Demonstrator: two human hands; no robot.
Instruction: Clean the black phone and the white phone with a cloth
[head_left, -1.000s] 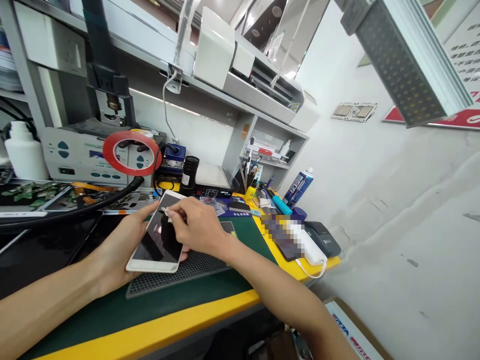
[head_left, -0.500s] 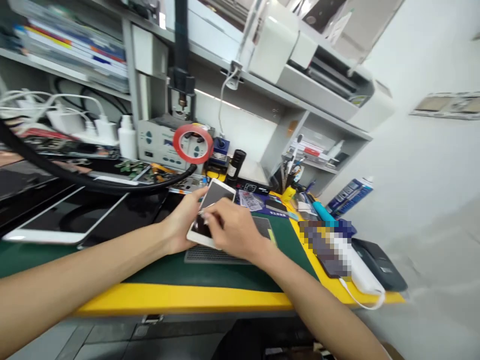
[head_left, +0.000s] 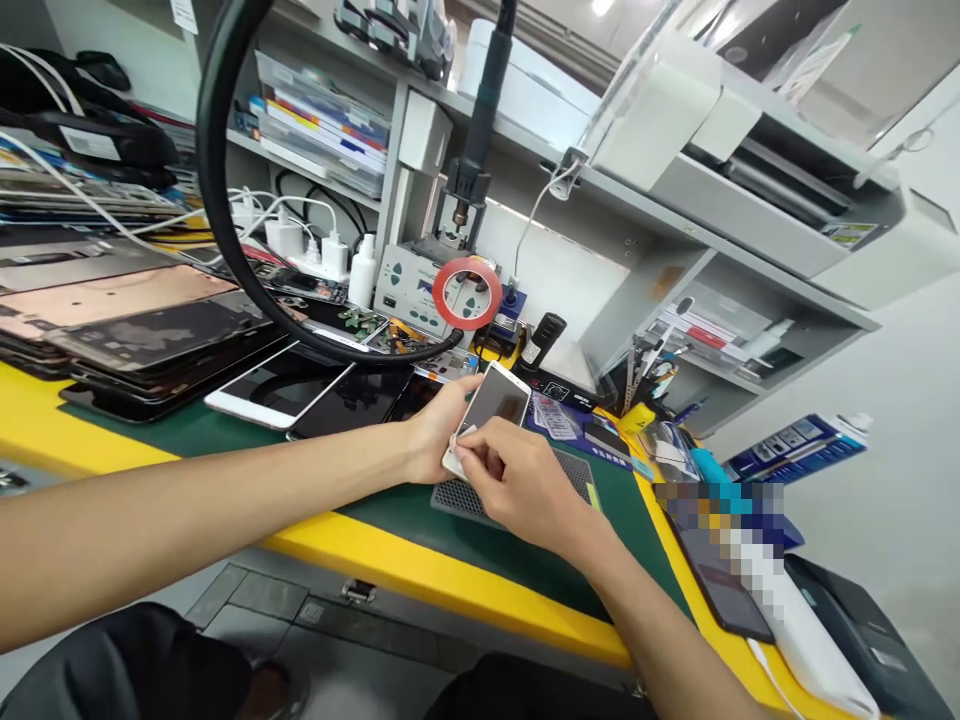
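A white-framed smartphone [head_left: 501, 397] with a dark screen is held tilted above the green bench mat, its lower end toward me. My left hand [head_left: 437, 432] is wrapped around its left side. Over the lower part of the screen, my right hand [head_left: 517, 470] is closed in a pinch, fingertips at the phone's lower left. A small whitish thing shows at those fingertips, too little to name. Beneath both hands lies a grey perforated pad [head_left: 571, 470], partly covered by my right hand and wrist.
Tablets [head_left: 281, 385] and stacked phone parts [head_left: 150, 325] lie to the left. A black hose [head_left: 214, 180] loops above them, near a roll of red tape [head_left: 442, 290] and a hot-air station [head_left: 409, 285]. A plugged-in phone [head_left: 712, 580] lies on the right edge.
The view has swung left, so the bench and hands appear farther right. My right fingertips have shifted toward the phone's lower end. The left hand keeps its hold.
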